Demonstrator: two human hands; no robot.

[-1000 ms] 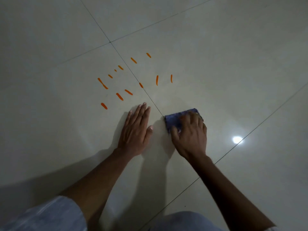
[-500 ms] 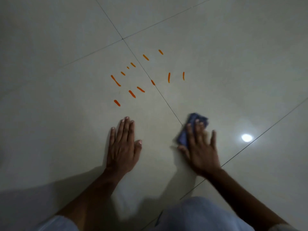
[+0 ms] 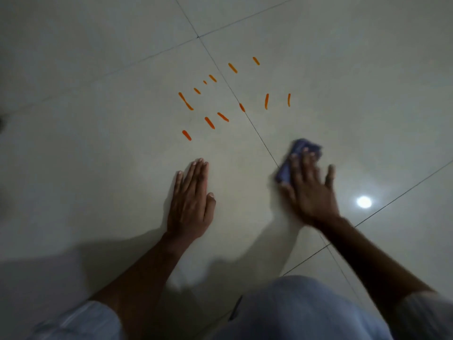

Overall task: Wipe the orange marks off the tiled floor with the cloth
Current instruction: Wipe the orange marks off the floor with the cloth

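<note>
Several short orange marks [image 3: 209, 122] lie scattered on the pale tiled floor [image 3: 98, 143], on both sides of a grout line [image 3: 257, 133]. My right hand [image 3: 308, 190] presses a crumpled blue cloth [image 3: 297, 153] flat against the floor, below and right of the marks; its fingers are spread over the cloth and the hand is blurred. My left hand [image 3: 192, 200] rests palm down on the tile with fingers together, just below the nearest orange mark [image 3: 186, 135], holding nothing.
A bright lamp reflection [image 3: 364, 201] shines on the tile to the right of my right hand. My knee in light grey fabric [image 3: 306, 310] fills the bottom middle. Grout lines cross at the top [image 3: 198, 37].
My right hand has slid the cloth rightward, away from the grout line, and its fingers have spread. My left hand has drawn back from the marks. The view has shifted a little.
</note>
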